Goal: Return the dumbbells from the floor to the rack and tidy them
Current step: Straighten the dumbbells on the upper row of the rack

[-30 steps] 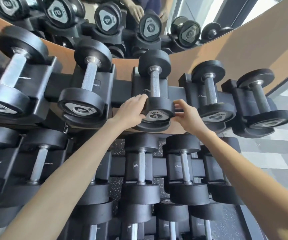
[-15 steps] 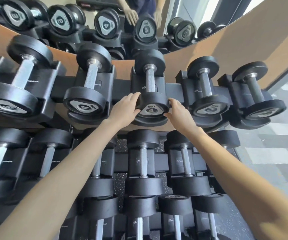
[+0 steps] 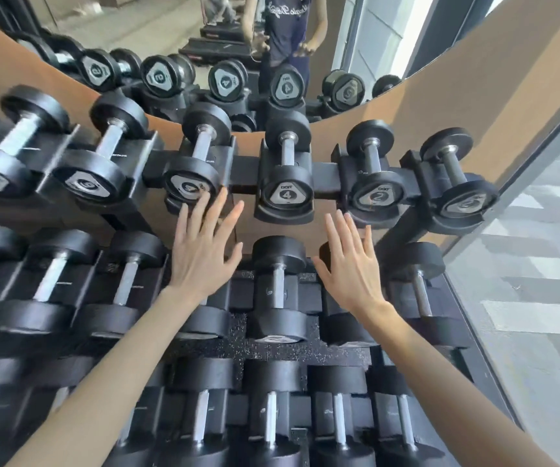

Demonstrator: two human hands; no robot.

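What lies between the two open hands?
In the head view, one racked middle-row dumbbell lies between the left hand and the right hand.

The black rack [image 3: 243, 171] holds rows of black dumbbells with shiny metal bars. In the top row each one lies tilted in its own cradle, with a grey plate on the end facing out. The middle dumbbell [image 3: 287, 156] has a 4 on its plate and sits straight in its cradle. Just to its right lies the 2 dumbbell [image 3: 374, 170]. More dumbbells fill the rows below.
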